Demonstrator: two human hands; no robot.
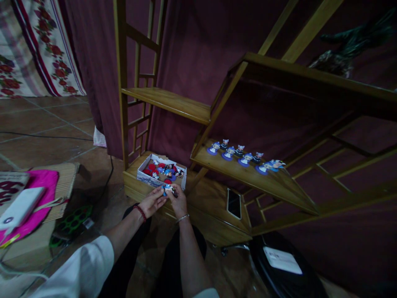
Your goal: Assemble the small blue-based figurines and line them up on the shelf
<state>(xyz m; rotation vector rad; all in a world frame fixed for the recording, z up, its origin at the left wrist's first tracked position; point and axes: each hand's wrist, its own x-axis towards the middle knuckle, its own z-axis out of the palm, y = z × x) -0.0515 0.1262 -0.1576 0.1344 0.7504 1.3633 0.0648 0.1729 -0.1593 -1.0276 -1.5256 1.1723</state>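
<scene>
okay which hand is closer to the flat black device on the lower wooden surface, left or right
Right. The right hand is left of the flat black device, apart from it; the left hand is farther left, beyond the right hand.

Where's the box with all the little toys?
In the head view, left of centre, the box sits on the low wooden cabinet, just beyond the left hand and right hand.

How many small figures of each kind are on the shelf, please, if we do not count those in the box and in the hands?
Purple-based figures: 4
Dark figures: 3
Light-blue figure: 1
Total on the shelf: 8
</scene>
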